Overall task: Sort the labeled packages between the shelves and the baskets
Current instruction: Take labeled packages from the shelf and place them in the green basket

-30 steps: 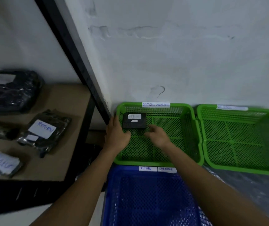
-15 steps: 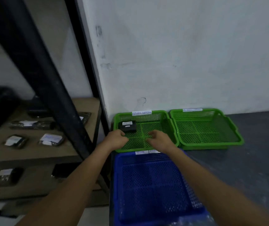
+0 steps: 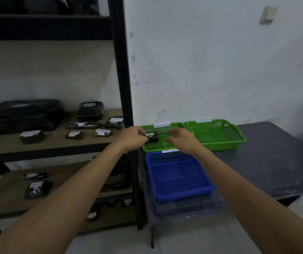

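The small black package (image 3: pixel 153 137) with a white label on top sits in the left green basket (image 3: pixel 151 146), in its back-left corner, lying flat on the mesh. The left hand (image 3: pixel 131 137) is right at the package's left end with its fingers (image 3: pixel 141 135) curled against it, but whether they are pinching it or only overlapping it from this angle, I cannot tell. The right hand (image 3: pixel 181 139) hovers over the same basket just to the package's right, its fingers (image 3: pixel 172 133) loosely spread and apart, holding nothing and not touching the package. That basket carries a white label (image 3: pixel 161 124) on its back rim, the writing too blurred to read. Touching it on the right is a second green basket (image 3: pixel 218 137) with its own label (image 3: pixel 203 121), and just in front of the first sits a blue basket (image 3: pixel 180 177), resting on clear plastic sheeting (image 3: pixel 185 208). All three baskets stand on a dark table (image 3: pixel 275 158) against a white wall (image 3: pixel 211 61). To the left rises the black upright (image 3: pixel 123 70) of a shelf unit. Its middle shelf (image 3: pixel 55 143) holds a spread of dark labeled packages (image 3: pixel 102 132), with a large black bag (image 3: pixel 22 114) at the back, and the lower shelf (image 3: pixel 5 191) holds a few more packages (image 3: pixel 36 188).
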`<control>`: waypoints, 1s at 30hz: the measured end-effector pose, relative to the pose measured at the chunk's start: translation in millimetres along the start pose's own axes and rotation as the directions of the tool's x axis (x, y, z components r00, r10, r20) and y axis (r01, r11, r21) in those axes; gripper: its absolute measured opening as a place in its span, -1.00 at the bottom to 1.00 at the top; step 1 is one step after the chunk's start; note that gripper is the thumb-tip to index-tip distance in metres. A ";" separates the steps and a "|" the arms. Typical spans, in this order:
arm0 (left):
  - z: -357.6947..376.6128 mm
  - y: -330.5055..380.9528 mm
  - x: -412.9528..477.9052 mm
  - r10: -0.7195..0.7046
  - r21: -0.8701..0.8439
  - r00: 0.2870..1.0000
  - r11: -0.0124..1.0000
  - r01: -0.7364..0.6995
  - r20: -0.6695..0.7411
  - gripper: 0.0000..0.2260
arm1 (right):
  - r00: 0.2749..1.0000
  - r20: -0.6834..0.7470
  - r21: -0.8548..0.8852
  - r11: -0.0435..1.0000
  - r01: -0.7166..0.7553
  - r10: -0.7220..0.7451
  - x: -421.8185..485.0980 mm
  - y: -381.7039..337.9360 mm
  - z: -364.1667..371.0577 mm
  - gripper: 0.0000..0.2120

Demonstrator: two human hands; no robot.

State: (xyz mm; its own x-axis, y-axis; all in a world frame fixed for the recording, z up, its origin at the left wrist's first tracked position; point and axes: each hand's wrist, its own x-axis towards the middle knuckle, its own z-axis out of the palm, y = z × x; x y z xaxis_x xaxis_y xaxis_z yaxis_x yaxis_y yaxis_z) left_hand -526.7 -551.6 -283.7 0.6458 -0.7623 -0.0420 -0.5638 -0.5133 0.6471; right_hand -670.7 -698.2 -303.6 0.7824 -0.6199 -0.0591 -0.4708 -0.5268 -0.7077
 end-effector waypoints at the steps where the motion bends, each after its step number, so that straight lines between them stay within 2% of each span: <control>1: -8.7 1.9 -12.7 0.002 0.000 1.000 1.000 -0.002 -0.009 -0.71 | 1.000 -0.007 0.000 1.000 0.019 -0.019 -11.3 -10.0 -0.6 -0.56; 8: -60.3 -0.6 -96.8 -0.014 0.024 0.997 1.000 0.016 -0.077 -0.66 | 0.994 -0.003 0.005 0.994 0.113 -0.113 -66.4 -68.7 4.2 -0.63; 11: -79.0 -9.8 -122.4 -0.056 -0.017 0.991 0.998 0.054 -0.125 -0.65 | 0.989 0.019 0.054 0.987 0.149 -0.150 -80.9 -88.9 15.5 -0.66; 18: -131.0 -44.3 -189.4 -0.126 0.021 0.974 0.991 0.133 -0.188 -0.67 | 0.969 0.089 0.059 0.972 0.228 -0.232 -111.2 -148.4 61.2 -0.67; 22: -190.2 -75.0 -228.6 -0.141 0.031 0.963 0.988 0.152 -0.229 -0.67 | 0.947 0.091 0.005 0.951 0.309 -0.308 -120.4 -209.2 83.8 -0.67; 27: -286.0 -130.1 -269.4 -0.145 0.115 0.926 0.974 0.196 -0.348 -0.67 | 0.904 0.054 -0.098 0.898 0.429 -0.425 -123.7 -309.8 123.9 -0.65; 30: -351.4 -165.2 -290.5 -0.125 0.146 0.907 0.969 0.199 -0.403 -0.69 | 0.876 0.038 -0.090 0.871 0.482 -0.481 -126.2 -376.7 152.4 -0.69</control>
State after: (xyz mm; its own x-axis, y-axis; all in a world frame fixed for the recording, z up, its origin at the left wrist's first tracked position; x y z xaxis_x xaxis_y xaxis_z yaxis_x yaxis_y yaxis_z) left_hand -440.2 -106.8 -110.9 0.8636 -0.4681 0.1873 -0.4931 -0.7064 0.5079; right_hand -529.9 -332.9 -136.8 0.9272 -0.2677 0.2620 -0.0694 -0.8102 -0.5820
